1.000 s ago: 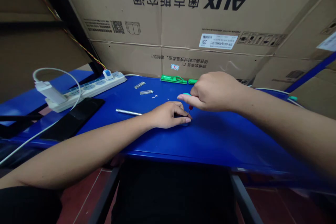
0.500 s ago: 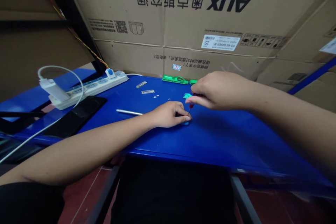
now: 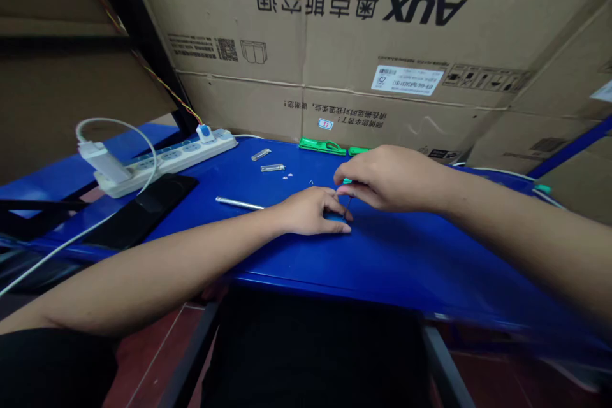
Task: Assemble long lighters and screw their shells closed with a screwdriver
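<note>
My left hand [image 3: 310, 211] rests low over the blue table, its thumb and fingers closed around a small blue part [image 3: 336, 217] that is mostly hidden. Above and to the right, my right hand [image 3: 377, 177] grips a screwdriver [image 3: 349, 203]. Only the thin shaft shows, pointing down to the blue part between my left fingers; the handle is covered by my fist. Just behind the right fingers peeks a teal piece [image 3: 347, 181]. Tiny pale bits [image 3: 287, 176] and a small bent wire [image 3: 311, 182] lie beyond my left hand.
Two clear-and-metal strips [image 3: 272, 167] and green plastic parts [image 3: 322, 146] lie toward the back. A silver rod [image 3: 239, 203] sits left of my left wrist. Farther left are a black phone [image 3: 143, 210] and a power strip [image 3: 167, 159] with cables. A cardboard sheet [image 3: 344, 38] stands behind.
My right hand has dropped slightly, bringing the screwdriver lower and hiding its red handle. My left thumb has shifted down a little. The whole view has moved slightly.
</note>
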Demonstrator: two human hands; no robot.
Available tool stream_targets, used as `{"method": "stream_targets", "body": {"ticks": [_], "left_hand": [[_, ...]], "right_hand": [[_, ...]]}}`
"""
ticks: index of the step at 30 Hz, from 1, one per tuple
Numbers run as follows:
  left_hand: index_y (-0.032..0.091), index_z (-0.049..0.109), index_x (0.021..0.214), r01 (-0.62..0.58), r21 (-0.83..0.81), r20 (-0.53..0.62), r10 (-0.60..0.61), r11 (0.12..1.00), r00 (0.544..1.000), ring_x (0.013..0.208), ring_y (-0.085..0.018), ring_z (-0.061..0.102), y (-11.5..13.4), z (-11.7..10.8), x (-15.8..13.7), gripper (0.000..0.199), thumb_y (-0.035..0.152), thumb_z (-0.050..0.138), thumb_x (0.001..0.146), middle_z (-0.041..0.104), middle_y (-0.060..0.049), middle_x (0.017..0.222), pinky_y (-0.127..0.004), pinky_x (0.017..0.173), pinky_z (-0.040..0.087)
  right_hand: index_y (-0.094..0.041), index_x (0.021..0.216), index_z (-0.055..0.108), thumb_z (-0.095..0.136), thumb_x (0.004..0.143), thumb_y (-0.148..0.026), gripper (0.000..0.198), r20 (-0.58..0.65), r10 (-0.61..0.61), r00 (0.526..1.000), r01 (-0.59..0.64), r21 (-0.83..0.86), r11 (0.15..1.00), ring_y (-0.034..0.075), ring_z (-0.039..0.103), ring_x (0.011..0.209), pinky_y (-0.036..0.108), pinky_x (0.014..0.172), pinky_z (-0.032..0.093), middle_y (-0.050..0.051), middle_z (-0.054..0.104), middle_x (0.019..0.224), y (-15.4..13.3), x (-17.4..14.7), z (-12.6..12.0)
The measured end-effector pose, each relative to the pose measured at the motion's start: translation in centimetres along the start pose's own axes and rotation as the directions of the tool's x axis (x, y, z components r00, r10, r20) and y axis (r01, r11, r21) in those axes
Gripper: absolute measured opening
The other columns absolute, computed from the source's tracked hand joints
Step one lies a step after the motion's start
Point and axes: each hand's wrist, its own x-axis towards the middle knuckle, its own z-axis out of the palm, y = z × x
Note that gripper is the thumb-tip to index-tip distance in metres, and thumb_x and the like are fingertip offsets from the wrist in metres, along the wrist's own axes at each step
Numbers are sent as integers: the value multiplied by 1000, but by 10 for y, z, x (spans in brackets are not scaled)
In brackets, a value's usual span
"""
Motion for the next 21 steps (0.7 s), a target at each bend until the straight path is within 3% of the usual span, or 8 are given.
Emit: {"method": "stream_targets", "body": {"ticks": [3,6,11,16,21], "left_hand": [[22,74,108,31,2,0,-31,1000,1000,113,-23,63,1,0,0,39,39,82,74,72,-5,113,-34,99,48],[19,72,105,42,23,-1,-42,999,999,101,-22,66,1,-1,0,40,38,83,72,72,-5,105,-33,88,51],[17,70,101,49,68,-6,-49,996,999,86,-18,66,5,-3,0,39,38,84,71,71,-3,96,-30,77,50],[17,70,95,67,94,-2,-68,993,998,86,-19,65,5,-2,1,35,39,82,72,70,-4,96,-31,80,51],[18,69,99,77,80,-11,-77,994,997,92,-20,66,4,-2,-1,36,39,82,73,69,-4,99,-33,85,52]], "right_hand": [[-18,91,69,45,99,-31,28,32,32,999,-29,-101,994,20,62,71,30,56,28,7,71,83,-6,3,-1],[-20,100,66,53,96,-37,22,116,-34,993,44,-81,996,19,60,69,28,52,25,6,70,86,-6,4,-7],[-22,101,67,63,86,-22,16,251,-49,967,56,-21,998,15,56,64,27,51,27,2,68,85,3,2,-14],[-23,97,72,63,86,-30,16,250,-12,968,9,16,1000,16,55,60,28,52,27,2,67,72,4,6,-14],[-21,88,72,63,85,-36,18,229,101,968,-110,27,994,16,55,60,28,50,30,3,67,69,-1,13,-15]]}}
